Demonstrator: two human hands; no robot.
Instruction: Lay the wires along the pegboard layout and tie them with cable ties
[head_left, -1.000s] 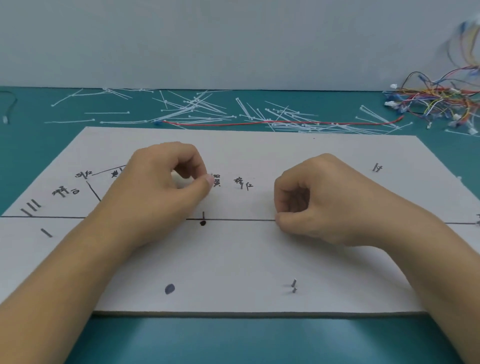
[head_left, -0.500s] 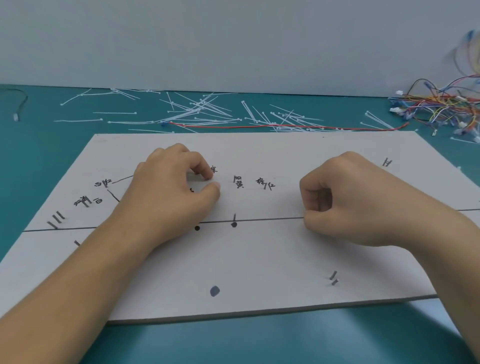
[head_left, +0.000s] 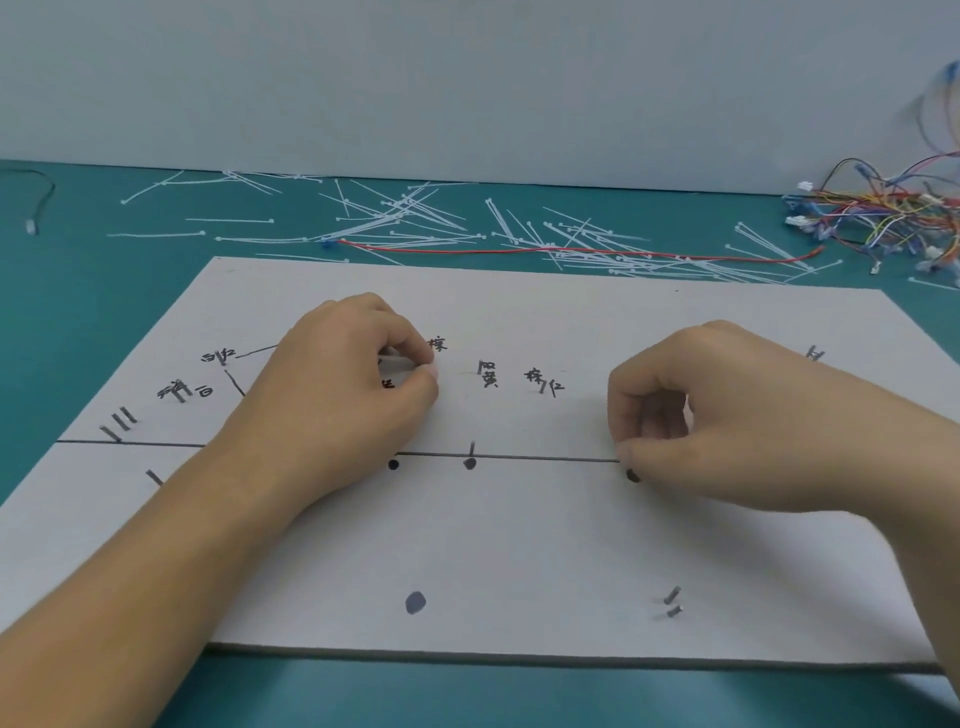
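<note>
A white pegboard lies flat, marked with black lines, dots, handwritten labels and short metal pegs. My left hand rests on the board by the upper row of labels. Its thumb and forefinger pinch a small peg that is mostly hidden. My right hand sits at the long horizontal line, fingers curled. Its fingertips pinch down beside a black dot, on a peg I can barely see. No wire lies on the board.
Several white cable ties are scattered on the teal table behind the board, with one red wire across them. A tangle of coloured wires sits at the far right, and a black wire at the far left.
The view has shifted over the board. My left hand slid slightly left along the labels, uncovering a black dot below it. My right hand stays pinched at the line.
</note>
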